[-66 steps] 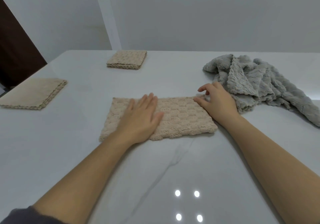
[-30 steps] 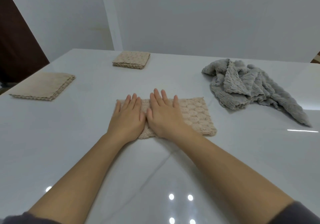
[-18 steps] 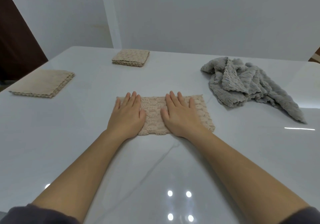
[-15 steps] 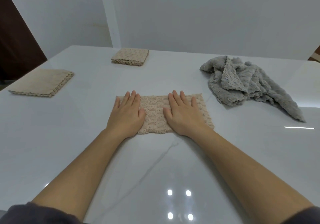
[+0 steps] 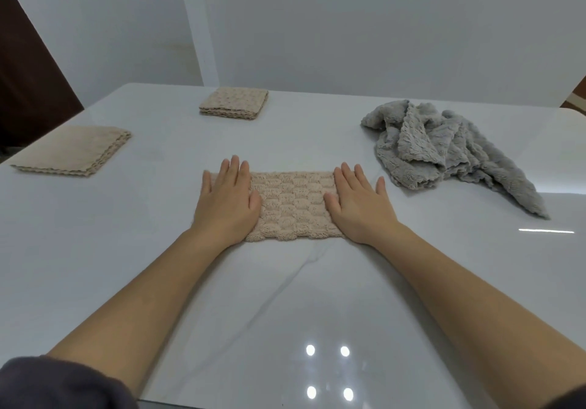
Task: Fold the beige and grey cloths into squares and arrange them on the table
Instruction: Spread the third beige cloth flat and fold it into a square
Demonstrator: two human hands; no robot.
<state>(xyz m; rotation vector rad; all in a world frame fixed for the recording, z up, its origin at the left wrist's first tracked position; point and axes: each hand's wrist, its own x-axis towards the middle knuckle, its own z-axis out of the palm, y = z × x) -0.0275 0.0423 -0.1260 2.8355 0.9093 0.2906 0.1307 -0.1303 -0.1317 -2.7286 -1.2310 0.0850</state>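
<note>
The left hand point(image 5: 226, 201) lies flat and palm down on the left end of the beige cloth point(image 5: 293, 205), fingers straight and close together, gripping nothing. The right hand point(image 5: 358, 204) lies just as flat on the cloth's right end, its thumb pointing in toward the middle and its little finger spread slightly to the right. Between the two hands a bare stretch of the cloth shows its bumpy weave. The cloth is folded into a long strip and lies crosswise in the middle of the tabletop point(image 5: 285, 297), its long sides roughly parallel to the near edge. Both forearms are bare, and a dark sleeve point(image 5: 63, 383) shows at the left elbow. The grey cloth point(image 5: 444, 148) sits unfolded in a crumpled heap toward the far right corner, near the right hand but apart from it, with one tail trailing toward the right edge. A folded beige square point(image 5: 234, 103) lies close to the far edge, left of centre. A second folded square point(image 5: 73, 150), smoother on top with its layers showing along the side, lies by the left edge. The tabletop is white and glossy, with a faint grey vein running from under the strip toward the near edge and four light spots point(image 5: 326, 351) reflected close to that edge. A pale wall point(image 5: 348, 28) rises behind the far edge.
</note>
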